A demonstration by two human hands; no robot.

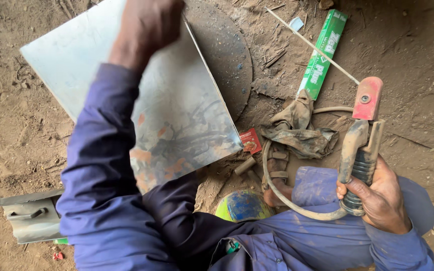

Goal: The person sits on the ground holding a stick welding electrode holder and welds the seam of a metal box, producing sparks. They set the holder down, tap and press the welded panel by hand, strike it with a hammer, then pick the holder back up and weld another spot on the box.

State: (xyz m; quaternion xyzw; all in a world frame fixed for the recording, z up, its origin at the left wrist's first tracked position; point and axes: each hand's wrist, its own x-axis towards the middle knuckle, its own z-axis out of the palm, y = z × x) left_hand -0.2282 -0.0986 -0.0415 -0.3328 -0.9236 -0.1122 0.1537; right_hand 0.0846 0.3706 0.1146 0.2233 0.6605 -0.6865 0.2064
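Above the dirt floor (16,125): left hand (144,25) closed on top edge of flat shiny steel sheet (177,110), right hand (380,195) wrapped tight around red-jawed electrode holder (360,145) with thin welding rod (310,45). Seemingly still positioning before welding; next calls for steadying sheet, bringing rod tip to seam.

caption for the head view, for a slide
Left hand steadies a metal sheet while right hand grips a welding electrode holder.

Dirt ground (408,45) with green box (322,52), rag (300,133), round disc (227,55)
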